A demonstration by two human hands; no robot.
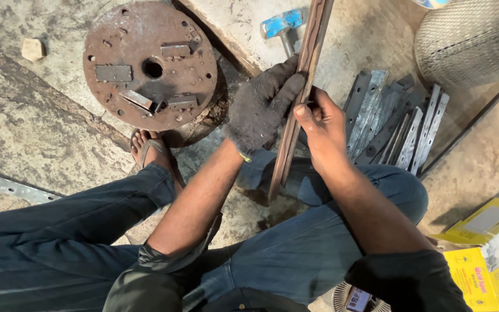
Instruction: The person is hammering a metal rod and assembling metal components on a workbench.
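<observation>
Jeaned knees (319, 254) below both hands (293, 112) gripping a rusty bar (295, 98), metal strips (394, 124) beside.

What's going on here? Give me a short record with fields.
Setting: person seated on a rough concrete floor
Left hand: dark glove on, gripping a long rusty metal strip
Right hand: bare, holding the same strip
Left of the hands: rusty round plate with holes
Right of the hands: pile of grey perforated strips
Behind: blue-headed hammer
Lower right: yellow boxes
</observation>
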